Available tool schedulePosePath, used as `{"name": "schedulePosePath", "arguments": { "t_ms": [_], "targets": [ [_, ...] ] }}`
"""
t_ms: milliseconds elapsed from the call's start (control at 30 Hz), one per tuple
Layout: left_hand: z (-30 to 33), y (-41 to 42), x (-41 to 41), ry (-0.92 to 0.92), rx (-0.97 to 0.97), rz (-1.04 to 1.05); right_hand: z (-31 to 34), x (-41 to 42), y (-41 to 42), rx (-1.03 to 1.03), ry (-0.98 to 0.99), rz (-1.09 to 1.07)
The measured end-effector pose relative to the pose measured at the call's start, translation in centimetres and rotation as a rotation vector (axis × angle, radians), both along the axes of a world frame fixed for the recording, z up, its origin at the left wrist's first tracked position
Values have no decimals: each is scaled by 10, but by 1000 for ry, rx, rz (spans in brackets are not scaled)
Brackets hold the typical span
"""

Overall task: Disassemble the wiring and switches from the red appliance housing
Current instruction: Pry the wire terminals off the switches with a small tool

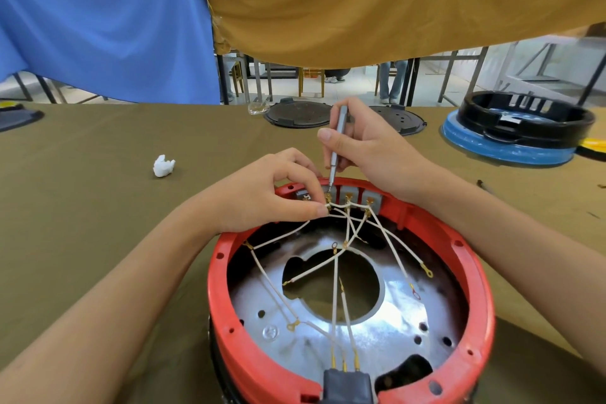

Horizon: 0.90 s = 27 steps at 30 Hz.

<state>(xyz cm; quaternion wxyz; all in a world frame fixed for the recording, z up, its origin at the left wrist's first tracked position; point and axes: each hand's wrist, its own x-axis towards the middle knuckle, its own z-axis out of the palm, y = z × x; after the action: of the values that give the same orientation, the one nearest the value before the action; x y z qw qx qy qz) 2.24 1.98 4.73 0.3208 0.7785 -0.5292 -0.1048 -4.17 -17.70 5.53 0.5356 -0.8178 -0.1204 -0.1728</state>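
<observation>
Right hand [364, 144] grips a screwdriver [336, 144], held nearly upright, tip on the leftmost terminal screw [328, 196] at the red housing's [472, 272] upper rim; left hand [278, 193] pinches the white wire [334, 207] just beside it.

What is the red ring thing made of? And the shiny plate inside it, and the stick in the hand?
The red housing looks like moulded plastic: matte, even colour, with moulded screw holes. The plate inside seems to be bare metal, silvery with bright glare. The screwdriver in the right hand looks like grey brushed metal, though painted plastic can't be excluded.
</observation>
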Motion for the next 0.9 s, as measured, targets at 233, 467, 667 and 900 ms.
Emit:
{"name": "schedulePosePath", "arguments": {
  "t_ms": [233, 467, 667, 900],
  "targets": [
    [-1, -1, 0, 5, -7, 8, 2, -5, 3, -129, -121, -6],
    [-1, -1, 1, 25, -18, 12, 4, -9, 7, -211, -175, -4],
    [-1, -1, 0, 40, -25, 2, 5, -6, 8, -224, -114, 54],
    [1, 0, -2, 32, -9, 10, 3, 3, 2, 3, 70, 90]
  ]
}}
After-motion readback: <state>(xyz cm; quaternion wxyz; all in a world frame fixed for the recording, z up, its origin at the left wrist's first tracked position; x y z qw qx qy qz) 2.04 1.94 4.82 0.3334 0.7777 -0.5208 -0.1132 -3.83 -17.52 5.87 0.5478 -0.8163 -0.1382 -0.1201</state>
